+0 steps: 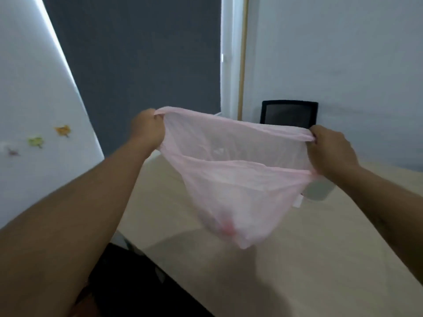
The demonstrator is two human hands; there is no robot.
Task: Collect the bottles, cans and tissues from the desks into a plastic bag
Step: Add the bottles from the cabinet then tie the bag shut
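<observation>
A thin pink plastic bag (pixel 235 179) hangs in the air above a beige desk (pixel 297 259), its mouth stretched wide. My left hand (pixel 147 129) grips the left side of the rim, and my right hand (pixel 332 149) grips the right side. Something reddish shows blurred through the bag's bottom. A clear plastic bottle (pixel 319 191) sits on the desk just beyond the bag, partly hidden under my right wrist.
A black chair back (pixel 288 114) stands against the white wall behind the desk. A dark grey blind fills the window at centre. A white panel with small leaf stickers (pixel 61 130) rises on the left. Dark floor lies below the desk's left edge.
</observation>
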